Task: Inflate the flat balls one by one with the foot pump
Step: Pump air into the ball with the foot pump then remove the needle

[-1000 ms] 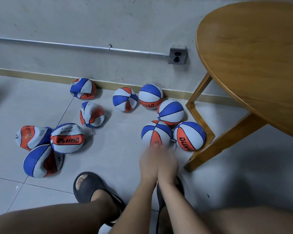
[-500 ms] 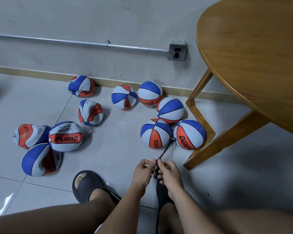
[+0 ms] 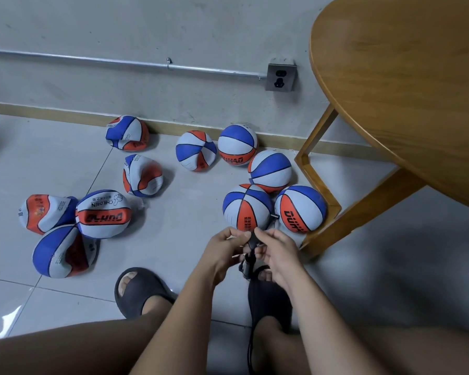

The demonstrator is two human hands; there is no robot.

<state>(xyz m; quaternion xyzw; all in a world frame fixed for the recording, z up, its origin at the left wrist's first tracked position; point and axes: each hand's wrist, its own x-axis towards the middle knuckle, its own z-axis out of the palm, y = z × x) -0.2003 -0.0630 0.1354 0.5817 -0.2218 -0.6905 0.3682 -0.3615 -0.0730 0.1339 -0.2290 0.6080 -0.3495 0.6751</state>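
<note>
Several red, white and blue balls lie on the tiled floor. Round ones cluster by the table leg; the nearest round ball [image 3: 246, 209] has a valve fitting at its right side, beside another round ball [image 3: 301, 208]. Crumpled flat balls lie at the left, among them one marked CHILDREN [image 3: 103, 213] and one near the wall [image 3: 126, 132]. My left hand [image 3: 224, 251] and my right hand [image 3: 275, 249] both pinch the black pump hose [image 3: 251, 249] just in front of the nearest ball. The foot pump itself is mostly hidden under my right foot [image 3: 268, 301].
A round wooden table [image 3: 406, 85] fills the upper right, its legs [image 3: 363, 209] standing right of the balls. A wall socket [image 3: 280, 77] and a metal conduit [image 3: 119, 62] run along the wall. My left foot in a dark slipper [image 3: 138, 290] rests on the floor.
My hands drew back from the nearest ball toward me, and the black hose came into view pinched between them. The view shifted slightly.
</note>
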